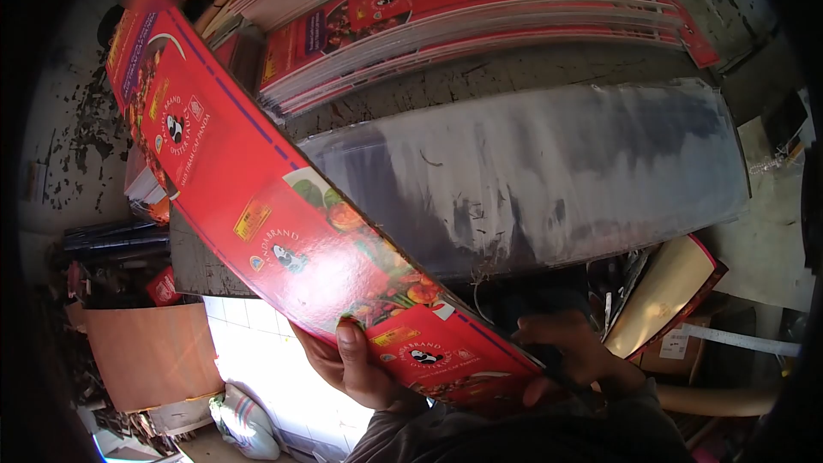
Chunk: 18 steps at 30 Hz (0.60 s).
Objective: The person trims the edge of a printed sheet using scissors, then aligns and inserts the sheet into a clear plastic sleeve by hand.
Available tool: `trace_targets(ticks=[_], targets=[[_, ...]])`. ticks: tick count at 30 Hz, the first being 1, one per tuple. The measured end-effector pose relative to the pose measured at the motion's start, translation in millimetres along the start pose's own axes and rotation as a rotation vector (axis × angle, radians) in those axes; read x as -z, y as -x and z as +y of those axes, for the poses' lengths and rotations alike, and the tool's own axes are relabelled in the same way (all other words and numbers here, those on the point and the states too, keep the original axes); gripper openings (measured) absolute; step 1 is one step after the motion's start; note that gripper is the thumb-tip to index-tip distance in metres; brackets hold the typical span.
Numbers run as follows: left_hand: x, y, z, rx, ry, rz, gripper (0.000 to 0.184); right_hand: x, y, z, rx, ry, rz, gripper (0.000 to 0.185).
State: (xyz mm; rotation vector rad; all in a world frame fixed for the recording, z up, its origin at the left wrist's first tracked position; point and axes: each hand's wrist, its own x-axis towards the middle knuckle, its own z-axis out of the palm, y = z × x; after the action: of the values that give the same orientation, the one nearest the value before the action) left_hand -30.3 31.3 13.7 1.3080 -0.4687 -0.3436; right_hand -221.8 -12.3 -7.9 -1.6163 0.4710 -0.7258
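Observation:
A long red printed board (214,197) with panda logos and food pictures runs diagonally from the upper left to the lower right. My left hand (353,364) grips its lower edge, thumb on the printed face and fingers behind. Near the board's lower right end is my right hand (570,347), its fingers bent; shadow and blur hide whether it holds the board. Behind the board, a stack of clear plastic sheets (531,180) lies on the dark worktable (454,77).
Stacked red printed boards (463,9) stand at the table's far side. A brown cardboard sheet (154,356) and a white sack (244,422) are at the lower left. At the right are a curved tan sheet (664,296) and a cardboard box (681,351).

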Motion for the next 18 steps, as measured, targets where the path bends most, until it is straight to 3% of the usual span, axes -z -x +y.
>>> trace_targets(ticks=[6, 8, 9, 11, 14, 18], targets=[[0.8, -0.7, -1.5, 0.051, 0.093, 0.002, 0.068, 1.5, 1.7, -0.8, -0.019, 0.082, -0.009, 0.053], [2.3, -1.2, -1.4, 0.056, 0.107, 0.003, 0.069, 0.8, 5.1, 5.4, 0.034, 0.138, -0.029, 0.072], [2.5, -1.8, -1.7, 0.050, 0.113, -0.001, 0.070, 1.4, 5.0, 4.6, 0.034, 0.138, -0.029, 0.072], [0.5, 0.1, 0.0, 0.050, 0.115, -0.017, 0.071, 3.0, 4.1, 2.4, -0.308, 0.012, -0.123, 0.066], [-6.3, 3.6, 4.8, 0.045, 0.126, -0.067, 0.072, 1.0, 2.6, 4.9, -0.340, -0.079, -0.085, 0.065], [-8.1, 4.5, 5.6, 0.048, 0.110, -0.058, 0.075, 0.0, -3.7, 5.0, -0.135, -0.026, -0.032, 0.059]])
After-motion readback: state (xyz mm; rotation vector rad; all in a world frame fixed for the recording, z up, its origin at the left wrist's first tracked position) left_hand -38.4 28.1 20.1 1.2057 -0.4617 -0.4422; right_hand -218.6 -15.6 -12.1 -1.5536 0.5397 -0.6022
